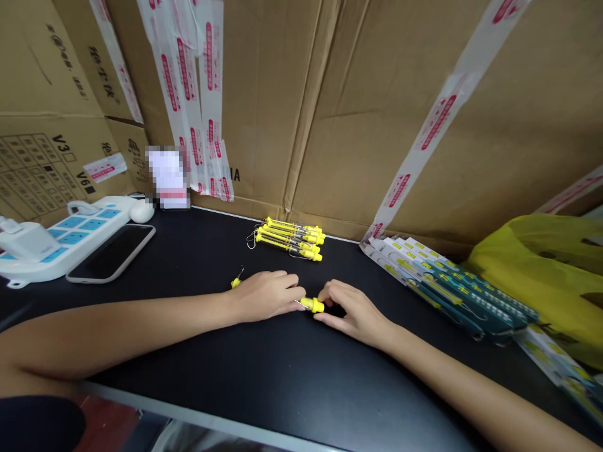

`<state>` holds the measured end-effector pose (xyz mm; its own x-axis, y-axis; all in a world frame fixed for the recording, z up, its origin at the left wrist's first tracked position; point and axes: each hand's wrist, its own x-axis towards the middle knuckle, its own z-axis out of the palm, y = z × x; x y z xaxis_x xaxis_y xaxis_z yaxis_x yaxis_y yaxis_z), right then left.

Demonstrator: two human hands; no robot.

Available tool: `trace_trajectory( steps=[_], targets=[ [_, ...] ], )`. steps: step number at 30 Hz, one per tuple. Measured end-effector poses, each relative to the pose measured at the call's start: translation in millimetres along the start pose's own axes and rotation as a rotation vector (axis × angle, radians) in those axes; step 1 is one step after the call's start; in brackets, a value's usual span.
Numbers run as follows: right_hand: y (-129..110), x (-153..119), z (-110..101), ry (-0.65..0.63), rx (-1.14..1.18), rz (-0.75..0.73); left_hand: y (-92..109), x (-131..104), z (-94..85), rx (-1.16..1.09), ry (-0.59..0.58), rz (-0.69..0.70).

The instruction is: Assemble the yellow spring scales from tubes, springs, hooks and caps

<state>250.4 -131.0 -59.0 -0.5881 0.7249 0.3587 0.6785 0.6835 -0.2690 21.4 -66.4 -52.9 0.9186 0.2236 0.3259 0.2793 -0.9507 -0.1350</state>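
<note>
My left hand [271, 295] is wrapped round a yellow tool [311, 305] with a thin metal wire. The tool's yellow hooked end sticks out by the wrist, and its thicker yellow end points right, toward my right hand [342, 309]. The thumb and fingers of my right hand are apart around that thicker end, with a dark gap between them; any contact is too fine to tell. Behind both hands lies a pile of similar yellow tools [289, 238] with wire hooks at their left ends.
On the black table [282, 383], a power strip [80, 232] and a dark phone [113, 254] lie left. A lit, blurred screen [172, 182] leans on the cardboard wall [264, 94]. Printed packages [452, 289] and a yellow bag [541, 270] are at the right.
</note>
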Motion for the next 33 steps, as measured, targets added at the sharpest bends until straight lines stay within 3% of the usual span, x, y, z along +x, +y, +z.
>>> trace_trajectory(
  steps=[5,13,23,33],
  targets=[
    [-0.7,1.5,-1.0,-0.071,-0.043,-0.032,0.3,-0.9,-0.1,0.033,0.018,-0.002],
    [2.0,-2.5,2.6,-0.01,0.073,-0.006,-0.2,-1.2,0.0,0.036,0.002,0.009],
    [-1.2,0.8,-1.3,-0.068,-0.032,-0.037,-0.3,-0.5,-0.8,-0.002,0.011,0.015],
    [-0.8,-2.0,1.0,-0.008,0.044,0.0,-1.5,0.5,-0.5,-0.013,-0.016,0.01]
  ],
)
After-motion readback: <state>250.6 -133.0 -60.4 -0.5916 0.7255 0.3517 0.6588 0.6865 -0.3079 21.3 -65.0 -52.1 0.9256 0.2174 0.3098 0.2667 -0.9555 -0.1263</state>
